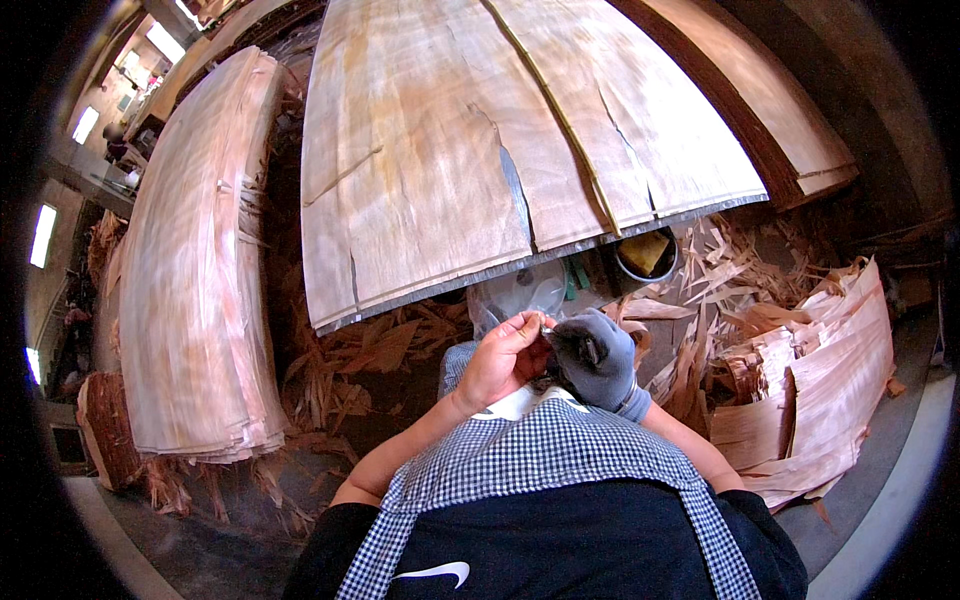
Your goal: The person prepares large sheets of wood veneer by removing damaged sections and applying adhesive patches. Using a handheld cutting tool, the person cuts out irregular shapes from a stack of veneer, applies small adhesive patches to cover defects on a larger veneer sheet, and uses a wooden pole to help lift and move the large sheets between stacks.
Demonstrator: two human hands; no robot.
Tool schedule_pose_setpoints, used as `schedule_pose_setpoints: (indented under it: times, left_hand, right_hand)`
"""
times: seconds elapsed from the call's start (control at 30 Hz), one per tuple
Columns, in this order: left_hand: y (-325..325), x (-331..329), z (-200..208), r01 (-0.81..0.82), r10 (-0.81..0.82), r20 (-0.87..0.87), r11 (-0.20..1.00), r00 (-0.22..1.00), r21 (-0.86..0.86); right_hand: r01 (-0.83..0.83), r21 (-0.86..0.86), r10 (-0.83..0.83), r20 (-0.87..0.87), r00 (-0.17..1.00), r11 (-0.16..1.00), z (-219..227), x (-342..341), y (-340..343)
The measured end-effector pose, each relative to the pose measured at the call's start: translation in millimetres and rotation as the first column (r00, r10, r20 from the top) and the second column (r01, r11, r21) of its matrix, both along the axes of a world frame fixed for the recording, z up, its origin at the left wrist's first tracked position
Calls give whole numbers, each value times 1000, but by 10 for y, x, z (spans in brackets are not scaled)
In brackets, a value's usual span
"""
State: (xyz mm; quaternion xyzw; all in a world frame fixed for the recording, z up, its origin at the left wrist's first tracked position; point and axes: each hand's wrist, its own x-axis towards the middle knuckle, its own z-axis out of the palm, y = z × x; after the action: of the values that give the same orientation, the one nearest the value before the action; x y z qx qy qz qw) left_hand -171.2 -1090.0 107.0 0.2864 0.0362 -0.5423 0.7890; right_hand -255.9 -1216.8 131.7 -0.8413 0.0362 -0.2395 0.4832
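Left hand (508,352): bare, pinching; object unclear
Right hand (597,358): gloved, curled; contents unclear
Veneer sheet (430,170): edge beyond hands, gap beside left stack (195,280)

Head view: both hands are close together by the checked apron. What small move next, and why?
Probably ease the bare left hand slightly away from the gloved right hand: the two are so close, near the apron, that anything between them is too small to tell, and a slight parting would likely show it.
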Motion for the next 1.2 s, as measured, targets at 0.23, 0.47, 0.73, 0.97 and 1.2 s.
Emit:
schedule_pose_setpoints:
  times: [0.23, 0.47, 0.73, 0.97, 1.2]
  left_hand:
    - [-37, -1, 206, -67, 32, 380, 995, 924, 79]
    - [14, 23, 258, -75, -142, 717, 962, 682, 261]
    - [191, 194, 1847, 405, 239, 964, 875, 116, -265]
    - [-230, -109, 2071, 258, 919, 387, 391, -68, -883]
    - [-209, -76, 2128, 325, 906, 399, 424, -143, -846]
  right_hand:
    - [44, 32, -45, 21, 999, 999, 20, -19, -14]
    - [64, 366, -58, -26, 998, 929, 80, -42, -20]
    - [83, 536, -126, 44, 991, 840, 552, -243, -147]
    - [144, 508, -121, -79, 990, 849, 466, -235, -190]
    - [183, 498, -165, -81, 983, 848, 390, -260, -222]
